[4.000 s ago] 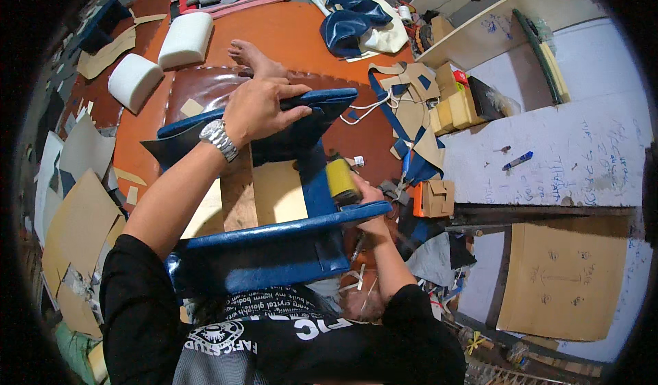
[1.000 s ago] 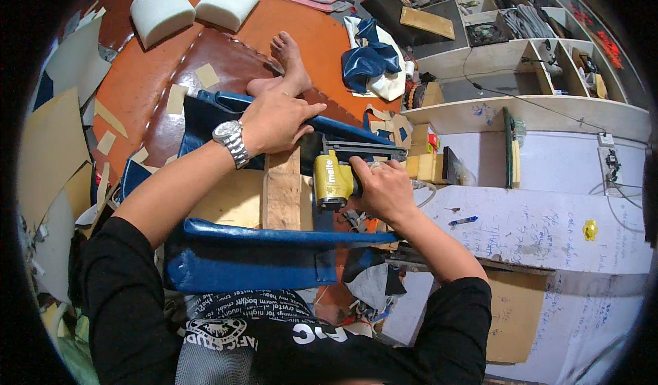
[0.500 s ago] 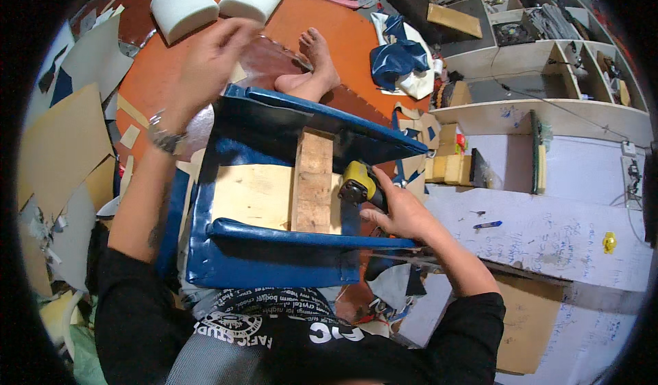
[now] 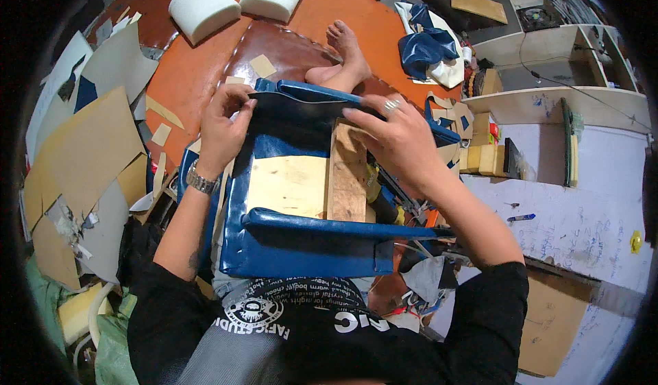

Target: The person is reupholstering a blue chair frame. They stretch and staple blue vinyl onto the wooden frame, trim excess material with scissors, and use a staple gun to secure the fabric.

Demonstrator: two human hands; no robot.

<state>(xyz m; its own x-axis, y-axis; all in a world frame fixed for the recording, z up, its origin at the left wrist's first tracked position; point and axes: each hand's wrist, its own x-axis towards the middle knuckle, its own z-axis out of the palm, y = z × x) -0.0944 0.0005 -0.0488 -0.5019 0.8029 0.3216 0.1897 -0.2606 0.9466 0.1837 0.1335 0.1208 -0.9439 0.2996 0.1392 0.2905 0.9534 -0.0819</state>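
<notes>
A blue vinyl-covered box-like frame rests on my lap. Inside it lie a pale wooden panel and, across that, a rough wooden block. My left hand pinches the left end of a dark vinyl flap along the frame's far side. Toward the flap's other end, my right hand has its thumb and fingers closed on the edge. A yellow and black power tool lies to the right of the block, partly hidden; its exact kind is unclear.
Two white foam pads lie on the orange floor covering. Cardboard sheets crowd the left. A bundle of blue and white material sits far right of a bare foot. Wooden compartments and a white surface occupy the right.
My right hand has let go of the yellow and black power tool and moved up to the flap. My left hand has come down onto the flap's left end.
</notes>
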